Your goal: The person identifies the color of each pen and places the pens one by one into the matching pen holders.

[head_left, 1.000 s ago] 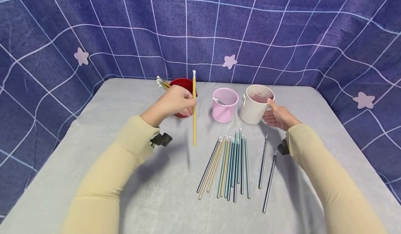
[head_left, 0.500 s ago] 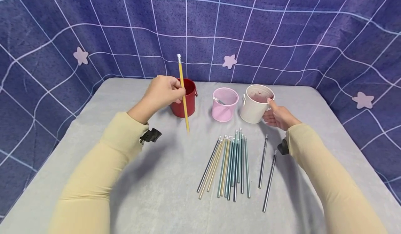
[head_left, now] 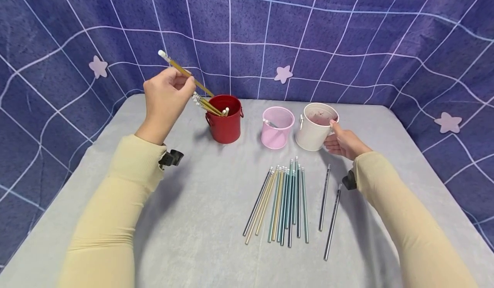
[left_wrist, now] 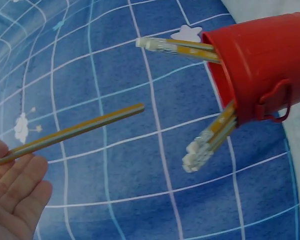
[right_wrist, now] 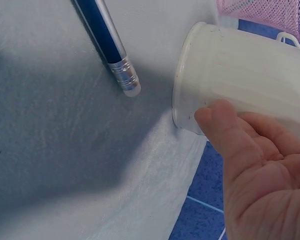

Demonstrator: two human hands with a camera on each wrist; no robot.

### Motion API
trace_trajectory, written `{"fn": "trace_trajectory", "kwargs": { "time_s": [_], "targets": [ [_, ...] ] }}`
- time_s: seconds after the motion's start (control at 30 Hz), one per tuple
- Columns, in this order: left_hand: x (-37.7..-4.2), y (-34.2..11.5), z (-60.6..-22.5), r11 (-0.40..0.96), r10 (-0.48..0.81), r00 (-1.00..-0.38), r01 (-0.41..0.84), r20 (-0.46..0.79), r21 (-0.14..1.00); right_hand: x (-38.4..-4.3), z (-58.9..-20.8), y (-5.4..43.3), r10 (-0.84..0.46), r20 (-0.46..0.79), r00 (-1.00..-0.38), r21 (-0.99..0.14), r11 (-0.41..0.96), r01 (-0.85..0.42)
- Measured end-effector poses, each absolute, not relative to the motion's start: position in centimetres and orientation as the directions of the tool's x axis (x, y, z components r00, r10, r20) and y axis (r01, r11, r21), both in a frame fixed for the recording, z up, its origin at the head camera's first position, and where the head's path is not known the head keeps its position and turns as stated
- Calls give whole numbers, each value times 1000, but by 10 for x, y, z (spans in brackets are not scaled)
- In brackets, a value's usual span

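Deep-blue cloth backdrop (head_left: 339, 31) behind a pale grey cloth-covered table (head_left: 193, 232).
Thin pale lines (head_left: 229, 20) crisscross it back there, between flat, pinkish five-pointed stars (head_left: 283, 74).

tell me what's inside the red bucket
Yellow pencils in two clusters, white eraser ends jutting out. The red bucket hides their lower ends and its bottom. The pencil in the left hand is outside it.
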State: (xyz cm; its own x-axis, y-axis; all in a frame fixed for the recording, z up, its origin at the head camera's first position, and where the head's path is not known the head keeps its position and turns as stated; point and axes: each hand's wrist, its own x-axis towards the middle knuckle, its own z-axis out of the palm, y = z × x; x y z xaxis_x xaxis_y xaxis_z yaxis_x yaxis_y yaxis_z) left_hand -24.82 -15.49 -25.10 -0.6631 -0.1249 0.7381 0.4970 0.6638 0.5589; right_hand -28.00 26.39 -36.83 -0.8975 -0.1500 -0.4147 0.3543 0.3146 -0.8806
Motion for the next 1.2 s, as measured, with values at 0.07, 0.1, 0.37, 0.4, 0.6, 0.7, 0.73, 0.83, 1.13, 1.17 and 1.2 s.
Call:
{"fn": "trace_trajectory", "kwargs": {
  "time_s": [0.07,0.1,0.37,0.4,0.6,0.7,0.73,0.83,1.13,1.17,1.2],
  "targets": [
    [-250,-155,-254,656,-134,-638,517,758,550,-280,-368,264,-147,-415,-898,-880,314,355],
    [-251,-155,-257,656,-138,-638,514,757,553,-280,-368,264,-144,-416,-898,-880,312,358],
    [-258,-154,-275,665,-153,-691,457,706,591,-280,-368,263,-158,-418,-895,-884,295,361],
    [-259,-153,-276,662,-151,-696,457,702,594,-279,-368,264,-156,-417,-895,-884,297,360],
    [-268,-148,-288,649,-113,-738,453,666,612,-280,-368,265,-160,-416,-895,-884,303,357],
    [-273,-145,-295,645,-99,-779,424,619,636,-280,-368,264,-162,-419,-894,-884,299,360],
    [-274,-145,-297,646,-91,-791,415,605,640,-280,-368,264,-161,-419,-894,-884,298,361],
    [-277,-142,-304,662,-56,-814,404,578,632,-280,-368,264,-154,-422,-893,-882,299,365],
    [-286,-138,-320,787,142,-787,458,600,414,-281,-369,265,-144,-422,-895,-881,297,368],
    [-287,-137,-321,798,162,-794,455,586,394,-281,-369,265,-144,-423,-895,-881,297,369],
    [-288,-137,-321,811,183,-802,450,568,374,-281,-369,265,-143,-423,-895,-881,294,370]
  ]
}}
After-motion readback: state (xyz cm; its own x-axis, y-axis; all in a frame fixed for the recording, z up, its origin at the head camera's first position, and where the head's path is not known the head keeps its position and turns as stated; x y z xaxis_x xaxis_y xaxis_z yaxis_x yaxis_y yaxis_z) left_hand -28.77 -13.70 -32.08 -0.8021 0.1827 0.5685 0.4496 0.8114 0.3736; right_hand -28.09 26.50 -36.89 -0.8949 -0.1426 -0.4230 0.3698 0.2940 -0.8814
